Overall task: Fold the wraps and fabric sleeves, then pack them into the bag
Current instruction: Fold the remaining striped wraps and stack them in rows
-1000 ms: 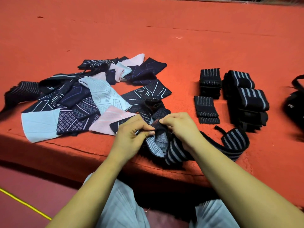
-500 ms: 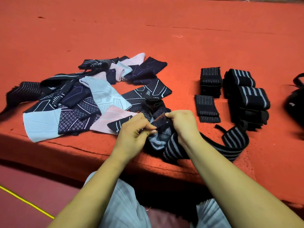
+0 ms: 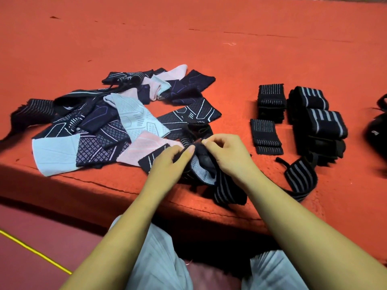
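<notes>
A long black wrap with grey stripes [image 3: 297, 181] lies near the front edge of the red surface [image 3: 209, 38], curving right from my hands. My left hand [image 3: 169, 164] and my right hand [image 3: 228, 155] both pinch its dark bunched end between them. To the left is a loose pile of fabric sleeves [image 3: 117, 122] in navy, light blue and pink. At the right sit folded striped wraps [image 3: 266, 137] and rolled wraps [image 3: 318, 120]. The black bag [image 3: 377, 135] shows at the right edge, partly cut off.
The red surface drops off at a front edge [image 3: 104, 183] just before my knees. A yellow line [image 3: 35, 251] crosses the floor at lower left. Another striped wrap [image 3: 33, 109] lies at the pile's far left.
My hands have lifted slightly and drawn the wrap's end up between them; my right hand's fingers have shifted to pinch the end from above. The piles have not moved.
</notes>
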Tool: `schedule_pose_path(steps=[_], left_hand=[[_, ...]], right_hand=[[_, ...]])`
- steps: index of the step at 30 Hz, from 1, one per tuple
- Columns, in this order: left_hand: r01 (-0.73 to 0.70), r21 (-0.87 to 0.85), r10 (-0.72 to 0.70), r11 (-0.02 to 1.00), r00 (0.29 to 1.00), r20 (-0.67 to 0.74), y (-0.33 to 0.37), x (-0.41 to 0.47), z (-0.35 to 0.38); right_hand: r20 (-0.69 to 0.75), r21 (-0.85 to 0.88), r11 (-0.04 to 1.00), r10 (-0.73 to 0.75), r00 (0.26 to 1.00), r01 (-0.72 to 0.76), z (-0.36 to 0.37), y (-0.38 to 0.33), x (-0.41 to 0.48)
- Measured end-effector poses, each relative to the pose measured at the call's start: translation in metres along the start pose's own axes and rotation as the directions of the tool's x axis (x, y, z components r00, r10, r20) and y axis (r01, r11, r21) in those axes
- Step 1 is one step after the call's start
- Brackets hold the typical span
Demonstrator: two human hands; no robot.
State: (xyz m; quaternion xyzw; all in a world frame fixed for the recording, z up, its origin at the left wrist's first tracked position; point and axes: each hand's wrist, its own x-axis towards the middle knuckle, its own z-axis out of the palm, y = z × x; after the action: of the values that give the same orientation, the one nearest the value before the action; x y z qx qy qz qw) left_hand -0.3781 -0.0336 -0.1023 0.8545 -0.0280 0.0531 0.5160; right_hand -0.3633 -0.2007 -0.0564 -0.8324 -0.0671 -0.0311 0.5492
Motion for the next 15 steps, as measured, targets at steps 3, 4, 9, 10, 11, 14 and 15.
schedule_pose_path(steps=[3, 4, 9, 10, 11, 14, 15], left_hand=[[-0.092, 0.033, 0.091, 0.995, 0.995, 0.031, -0.001, 0.0, 0.0], [-0.137, 0.042, 0.135, 0.99, 0.99, 0.035, -0.002, 0.0, -0.002], [-0.264, 0.067, 0.261, 0.962, 0.964, 0.053, 0.001, 0.0, -0.006], [-0.245, 0.032, 0.243, 0.969, 0.969, 0.05, 0.001, -0.001, -0.006], [-0.207, -0.036, 0.209, 0.978, 0.977, 0.046, 0.002, -0.002, -0.006], [-0.07, -0.188, 0.081, 0.98, 0.995, 0.052, 0.008, -0.003, -0.003], [-0.07, -0.139, 0.077, 0.988, 0.996, 0.041, 0.009, -0.004, -0.002]], right_hand=[[0.06, 0.002, 1.0, 0.003, 0.998, -0.003, -0.003, -0.002, -0.002], [0.101, -0.007, 1.0, 0.016, 0.995, -0.016, -0.005, -0.002, -0.002], [0.206, -0.036, 0.999, 0.041, 0.978, -0.034, -0.01, -0.005, 0.002], [0.199, -0.027, 0.999, 0.032, 0.979, -0.027, -0.011, -0.006, 0.003], [0.185, -0.025, 1.0, 0.018, 0.983, -0.014, -0.01, -0.007, 0.003], [0.138, -0.021, 1.0, -0.016, 0.99, 0.019, -0.006, -0.008, 0.001], [0.129, -0.008, 1.0, -0.01, 0.992, 0.011, -0.003, -0.008, 0.0]])
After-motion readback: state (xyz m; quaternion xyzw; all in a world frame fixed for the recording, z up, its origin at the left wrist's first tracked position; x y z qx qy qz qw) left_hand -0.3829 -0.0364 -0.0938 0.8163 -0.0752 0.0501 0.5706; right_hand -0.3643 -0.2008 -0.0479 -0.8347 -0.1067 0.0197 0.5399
